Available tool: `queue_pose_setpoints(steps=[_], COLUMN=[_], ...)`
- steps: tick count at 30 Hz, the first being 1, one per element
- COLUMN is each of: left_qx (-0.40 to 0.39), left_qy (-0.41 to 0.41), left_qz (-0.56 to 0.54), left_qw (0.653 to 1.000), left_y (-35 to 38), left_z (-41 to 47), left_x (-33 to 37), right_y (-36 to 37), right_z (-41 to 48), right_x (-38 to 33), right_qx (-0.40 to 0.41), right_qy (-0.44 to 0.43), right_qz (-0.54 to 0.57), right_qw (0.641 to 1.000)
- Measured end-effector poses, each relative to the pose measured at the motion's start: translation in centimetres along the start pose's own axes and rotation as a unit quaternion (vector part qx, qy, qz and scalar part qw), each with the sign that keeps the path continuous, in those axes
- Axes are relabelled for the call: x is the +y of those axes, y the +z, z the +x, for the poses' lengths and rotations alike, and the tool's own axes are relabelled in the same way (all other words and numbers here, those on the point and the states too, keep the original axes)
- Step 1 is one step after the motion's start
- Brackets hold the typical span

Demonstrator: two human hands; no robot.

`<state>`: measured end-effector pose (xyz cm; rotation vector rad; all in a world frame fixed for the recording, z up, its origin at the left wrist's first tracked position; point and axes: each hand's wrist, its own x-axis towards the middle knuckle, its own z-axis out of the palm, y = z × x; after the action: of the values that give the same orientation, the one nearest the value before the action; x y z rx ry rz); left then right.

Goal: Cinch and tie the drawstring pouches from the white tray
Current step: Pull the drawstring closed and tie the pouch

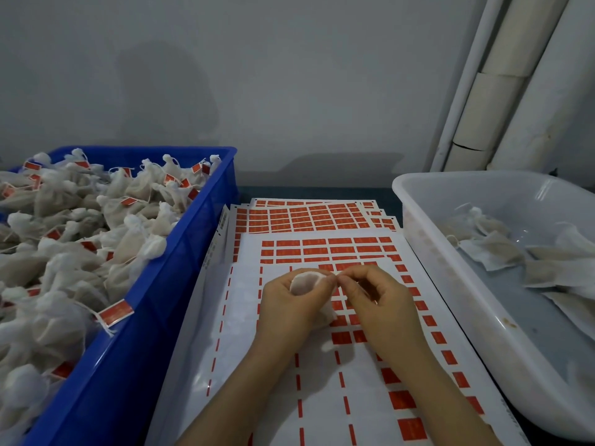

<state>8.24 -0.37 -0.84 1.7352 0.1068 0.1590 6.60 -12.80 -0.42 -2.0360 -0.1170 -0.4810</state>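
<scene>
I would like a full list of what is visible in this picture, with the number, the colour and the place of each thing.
blue crate: one, blue, left.
tied pouches: many, off-white with red tags, heaped in the blue crate.
white tray: one, white, right.
untied pouches: a few, off-white, in the white tray.
label sheets: several stacked, white with red labels, centre.
pipes: several, white, upper right.
held pouch: one, off-white, above the label sheets.
left hand: one, grips the held pouch.
right hand: one, pinches the held pouch's top.

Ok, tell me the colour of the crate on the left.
The crate is blue; the head view shows it.
</scene>
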Motion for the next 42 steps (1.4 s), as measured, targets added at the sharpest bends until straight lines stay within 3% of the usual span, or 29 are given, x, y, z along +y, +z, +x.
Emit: queue_pose_setpoints(steps=[15, 24, 30, 42], left_qx=[-0.059, -0.071, -0.067, -0.031], left_qy=[0.022, 0.056, 0.069, 0.073], left_qz=[-0.057, -0.040, -0.017, -0.039], left_qw=[0.996, 0.995, 0.995, 0.996], left_y=[-0.7, -0.7, -0.6, -0.6], left_z=[0.3, 0.0, -0.1, -0.2], left_x=[0.0, 0.2, 0.3, 0.4], right_y=[-1.2, -0.7, -0.4, -0.1], right_z=[0.5, 0.3, -0.2, -0.3], right_x=[-0.3, -0.4, -1.1, -0.6], right_qx=[0.097, 0.070, 0.003, -0.002], right_qy=[0.064, 0.047, -0.002, -0.008], right_qz=[0.041, 0.036, 0.039, 0.006], right_qw=[0.992, 0.996, 0.999, 1.000])
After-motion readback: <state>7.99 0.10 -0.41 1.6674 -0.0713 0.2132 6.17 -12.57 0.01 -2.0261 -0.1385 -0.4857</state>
